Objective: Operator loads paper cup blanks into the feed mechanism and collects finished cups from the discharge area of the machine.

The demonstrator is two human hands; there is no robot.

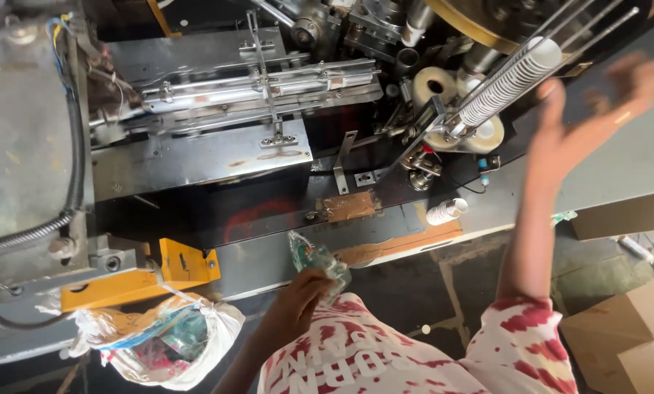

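Observation:
My left hand (298, 299) is closed around a clear plastic bottle (314, 258) with a green label, held close to my chest. Raised at the upper right, my right hand (597, 109) is blurred, with fingers spread and nothing in it. It hovers just right of a long stack of white paper cups (513, 80) held in the slanted metal guide rods of a cup-making machine (217, 146).
A short stack of paper cups (446, 211) lies on the machine's edge. A knotted plastic bag (159, 343) hangs by a yellow bracket (184, 264) at lower left. Cardboard boxes (626, 335) stand on the floor at right. A grey cable conduit (71, 182) runs down the left.

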